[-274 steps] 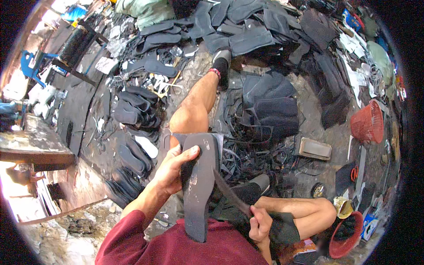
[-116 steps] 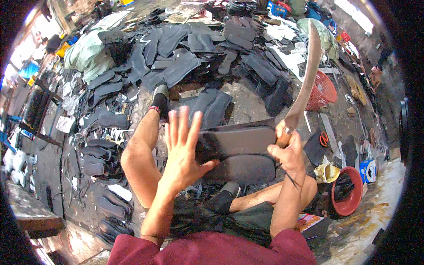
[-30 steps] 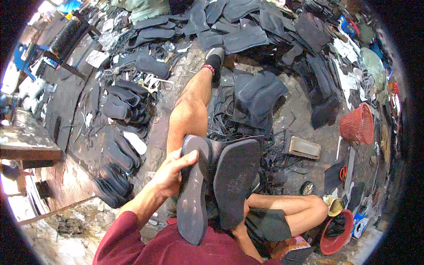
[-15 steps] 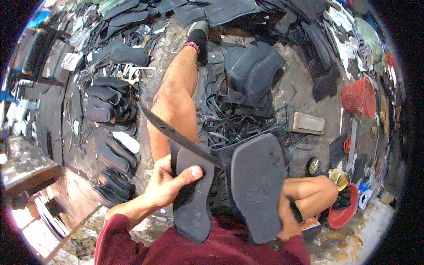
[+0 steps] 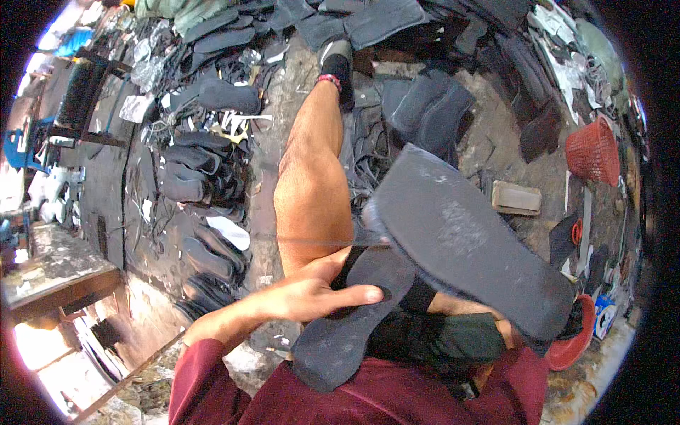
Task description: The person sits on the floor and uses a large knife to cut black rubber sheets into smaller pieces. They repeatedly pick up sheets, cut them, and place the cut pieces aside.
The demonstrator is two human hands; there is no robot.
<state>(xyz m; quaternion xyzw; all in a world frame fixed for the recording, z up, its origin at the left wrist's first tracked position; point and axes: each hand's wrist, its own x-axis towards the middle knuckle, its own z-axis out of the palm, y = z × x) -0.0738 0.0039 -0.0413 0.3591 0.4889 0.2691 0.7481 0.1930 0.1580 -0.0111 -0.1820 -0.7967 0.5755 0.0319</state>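
The left hand (image 5: pixel 304 297) grips a small dark sole (image 5: pixel 347 319) steady against the lap; the right hand, hidden behind a larger sole (image 5: pixel 467 248), cannot be judged.

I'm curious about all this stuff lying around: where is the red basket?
In the head view the red basket sits on the ground at the far right, beyond the big dark sole, with a flat tan block to its lower left.
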